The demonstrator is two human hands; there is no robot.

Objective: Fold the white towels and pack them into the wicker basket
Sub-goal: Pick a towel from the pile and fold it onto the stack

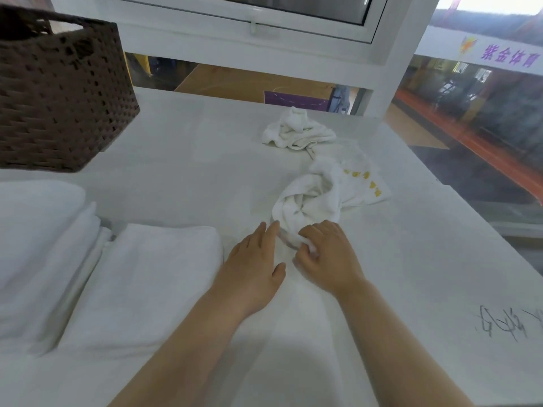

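Note:
A crumpled white towel (311, 201) lies at the table's middle, partly over a cloth with yellow marks (364, 183). My right hand (326, 254) pinches the near edge of this towel with curled fingers. My left hand (252, 262) lies flat beside it, fingers straight, fingertips touching the towel's near edge. A second crumpled white towel (296, 129) sits farther back. Two folded white towels lie at the left: one (147, 274) next to my left hand, another (38, 239) at the far left. The dark brown wicker basket (58, 92) stands at the back left.
The white table (411, 259) ends at the right beside a glass pane, with pen scribbles (505, 321) on its near right part. A white window frame (264, 39) rises behind the table's far edge.

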